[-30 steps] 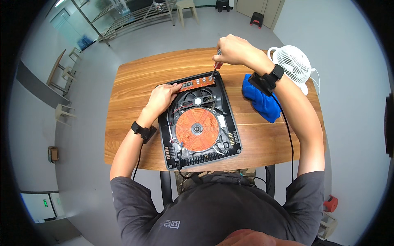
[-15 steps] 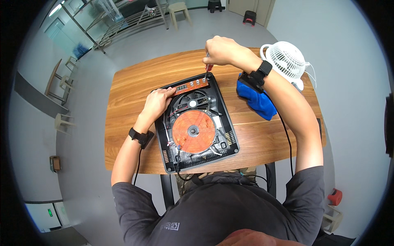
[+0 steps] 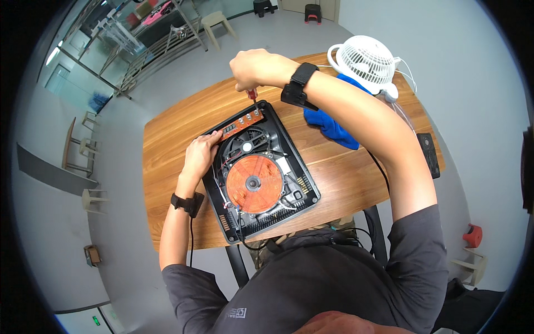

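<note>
An opened induction cooker [image 3: 295, 167] lies on the table, its copper coil [image 3: 239, 183] and black fan [image 3: 261, 136] bare. Along its far edge runs an orange circuit board [image 3: 236, 127] with a small display and several round buttons. My right hand [image 3: 253, 68] grips a screwdriver [image 3: 252, 94] by its red handle, almost upright. The shaft points down at the board's right end; whether the tip sits in a screw is too small to tell. My left hand [image 3: 200, 155] rests over the cooker's left rim, fingers stretched out, fingertips on the board's left end.
A blue cloth [image 3: 334, 128] lies right of the cooker, partly under my right forearm. Behind it stands a white fan [image 3: 364, 61] with its cord. A black power strip [image 3: 427, 155] is at the table's [image 3: 345, 178] right edge. A black cord [image 3: 253, 245] leaves the cooker's near side.
The whole view has shifted and turned somewhat. My right hand still holds the screwdriver at the board's right end, and my left hand stays on its left end.
</note>
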Demonstrator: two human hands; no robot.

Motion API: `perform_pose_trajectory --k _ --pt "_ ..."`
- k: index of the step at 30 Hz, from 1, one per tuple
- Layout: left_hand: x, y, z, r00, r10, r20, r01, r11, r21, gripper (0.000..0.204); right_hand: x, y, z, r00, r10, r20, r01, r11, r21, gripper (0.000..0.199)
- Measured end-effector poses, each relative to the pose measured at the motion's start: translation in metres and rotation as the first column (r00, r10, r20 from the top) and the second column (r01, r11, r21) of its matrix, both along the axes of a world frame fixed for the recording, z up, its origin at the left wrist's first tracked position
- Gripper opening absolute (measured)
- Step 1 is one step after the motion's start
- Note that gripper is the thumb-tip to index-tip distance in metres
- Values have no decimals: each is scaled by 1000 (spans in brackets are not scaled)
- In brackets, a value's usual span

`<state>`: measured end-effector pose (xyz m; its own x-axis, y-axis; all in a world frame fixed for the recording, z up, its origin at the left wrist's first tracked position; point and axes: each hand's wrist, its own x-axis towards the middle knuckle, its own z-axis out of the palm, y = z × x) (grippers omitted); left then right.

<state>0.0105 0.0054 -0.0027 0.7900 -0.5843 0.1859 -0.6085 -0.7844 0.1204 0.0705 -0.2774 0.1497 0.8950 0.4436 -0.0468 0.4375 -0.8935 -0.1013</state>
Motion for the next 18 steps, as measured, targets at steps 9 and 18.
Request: perform_pose_trajectory --k 9,18 --pt "-1 -4 4 1000 7 4 -7 1000 2 42 0 7 -2 998 -3 68 7 998 -64 19" --pt "0 -4 4 1000 10 0 -10 1000 -3 40 0 3 -3 999 -9 41 11 998 -57 19"
